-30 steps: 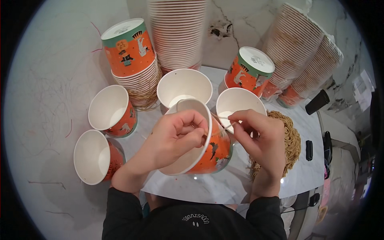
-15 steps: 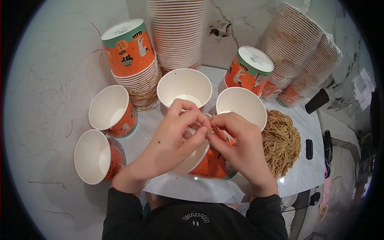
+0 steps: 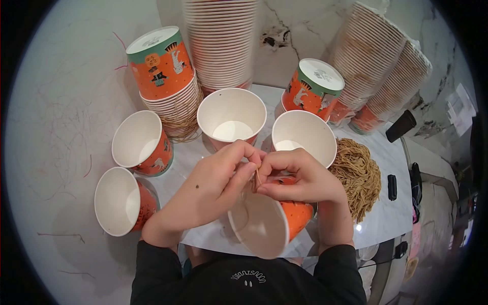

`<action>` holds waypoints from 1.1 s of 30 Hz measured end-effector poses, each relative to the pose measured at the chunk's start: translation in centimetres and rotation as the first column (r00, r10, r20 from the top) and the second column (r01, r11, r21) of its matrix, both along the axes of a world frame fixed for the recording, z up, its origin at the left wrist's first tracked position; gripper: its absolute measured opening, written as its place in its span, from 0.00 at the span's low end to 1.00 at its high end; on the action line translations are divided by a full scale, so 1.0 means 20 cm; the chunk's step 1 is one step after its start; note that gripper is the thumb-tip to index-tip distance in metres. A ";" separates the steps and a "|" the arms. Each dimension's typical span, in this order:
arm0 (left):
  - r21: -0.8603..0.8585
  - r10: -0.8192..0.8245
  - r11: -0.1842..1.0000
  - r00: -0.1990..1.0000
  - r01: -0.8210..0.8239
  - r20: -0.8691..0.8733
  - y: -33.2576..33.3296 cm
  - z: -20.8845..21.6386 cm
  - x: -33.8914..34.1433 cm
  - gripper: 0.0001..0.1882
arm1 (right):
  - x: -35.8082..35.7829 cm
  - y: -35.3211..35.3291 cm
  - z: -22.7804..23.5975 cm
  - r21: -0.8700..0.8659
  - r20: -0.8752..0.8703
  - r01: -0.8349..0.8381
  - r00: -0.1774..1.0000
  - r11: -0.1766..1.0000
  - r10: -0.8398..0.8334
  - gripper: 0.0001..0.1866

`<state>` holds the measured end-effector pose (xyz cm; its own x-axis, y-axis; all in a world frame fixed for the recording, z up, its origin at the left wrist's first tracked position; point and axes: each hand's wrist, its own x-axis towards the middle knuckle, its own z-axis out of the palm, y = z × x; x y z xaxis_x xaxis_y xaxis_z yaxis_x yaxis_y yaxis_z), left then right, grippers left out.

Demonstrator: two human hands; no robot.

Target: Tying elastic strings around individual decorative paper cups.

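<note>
Near the middle, my left hand [image 3: 211, 185] and my right hand [image 3: 302, 178] meet fingertip to fingertip. Both are closed in a pinch on a thin tan cord [image 3: 258, 179]. Just below the fingers an orange paper tub [image 3: 262, 229] with a white inside is tipped over, its mouth facing me and to the left. A length of cord seems to run down inside its rim. My fingers hide the tub's far side, and whether the cord is fixed to it I cannot tell. A heap of tan cords [image 3: 356, 180] lies right of my right hand.
Upright tubs stand behind my hands [image 3: 232, 119] [image 3: 305, 137], and two tilted tubs [image 3: 136, 142] [image 3: 118, 201] are at left. An upside-down stack [image 3: 161, 63] with cords draped on it, a tall stack [image 3: 221, 40] and wrapped stacks [image 3: 366, 56] rise behind.
The tub under my hands has swung down toward me, with its mouth now turned to face me. My hands have shifted slightly lower, and the cord between my fingertips shows more clearly.
</note>
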<state>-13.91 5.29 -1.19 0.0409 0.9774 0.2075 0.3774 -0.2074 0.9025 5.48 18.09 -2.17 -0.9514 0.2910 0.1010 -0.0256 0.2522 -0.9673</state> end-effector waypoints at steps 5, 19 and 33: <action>0.034 0.041 0.999 0.999 -0.039 -0.035 -0.03 0.00 0.02 0.07 | 0.01 0.01 0.02 0.409 -0.057 -0.063 0.994 0.910 0.095 0.05; -0.070 -0.049 0.992 0.839 0.104 0.542 -0.18 0.09 0.08 0.06 | 0.03 -0.06 0.08 0.200 -0.038 -0.326 0.940 0.924 0.340 0.03; 0.024 0.191 0.982 0.962 -0.190 -0.194 0.07 -0.03 0.01 0.16 | -0.12 0.12 -0.24 0.059 -0.005 0.163 0.987 0.985 -0.163 0.07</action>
<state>-13.74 6.73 -1.69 -0.1058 0.9701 0.2186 0.5782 -0.1188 0.8072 3.01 20.41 -6.98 -0.8916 0.4359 0.1229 0.0203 0.3097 -0.9506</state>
